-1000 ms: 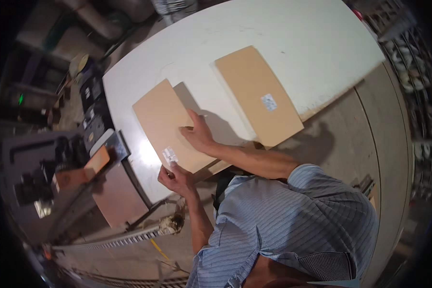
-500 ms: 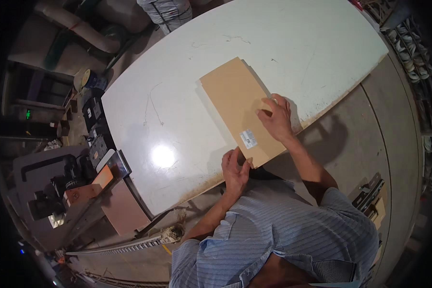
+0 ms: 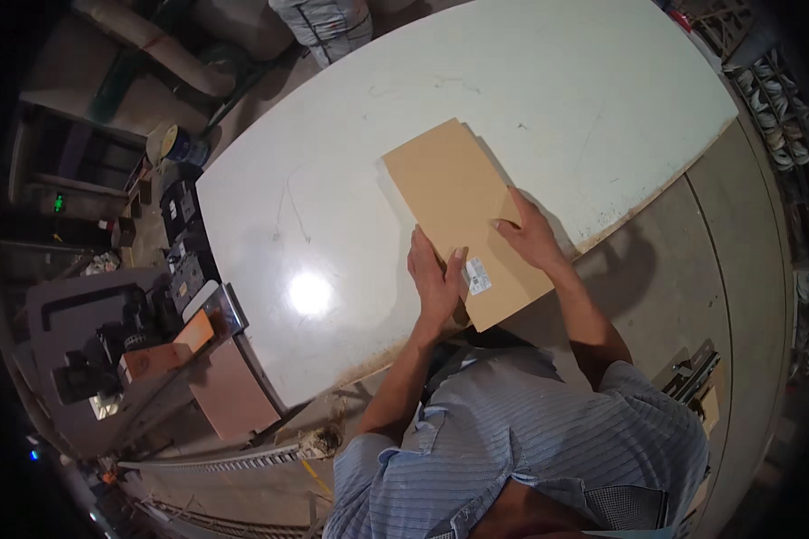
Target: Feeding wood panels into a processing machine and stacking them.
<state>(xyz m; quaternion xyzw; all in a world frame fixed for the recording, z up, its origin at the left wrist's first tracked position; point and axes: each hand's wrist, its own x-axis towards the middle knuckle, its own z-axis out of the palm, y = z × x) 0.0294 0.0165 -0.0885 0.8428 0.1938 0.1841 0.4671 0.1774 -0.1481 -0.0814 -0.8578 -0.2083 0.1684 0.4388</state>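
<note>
A flat, long cardboard box (image 3: 454, 180), plain brown, lies slantwise over the near edge of the white table (image 3: 333, 180). A small white printed label (image 3: 478, 276) is stuck near its close end, which juts out past the table edge toward my body. My left hand (image 3: 436, 280) grips its left long side, thumb on top beside the label. Across from it, my right hand (image 3: 528, 235) clasps the right long side, thumb over the top face. The fingertips under or behind the box edges are partly hidden.
Left of the table stand dark machine parts with an orange-brown block (image 3: 148, 362) and a pinkish-brown panel (image 3: 232, 395). A stuffed whitish sack (image 3: 324, 27) stands beyond the far edge. Racks of pale items (image 3: 768, 108) line the right side. A bright reflection glares on the tabletop.
My left hand has gone from the box's near corner up along its left side. My right hand has turned to grip the right edge. The box sits slightly closer to me.
</note>
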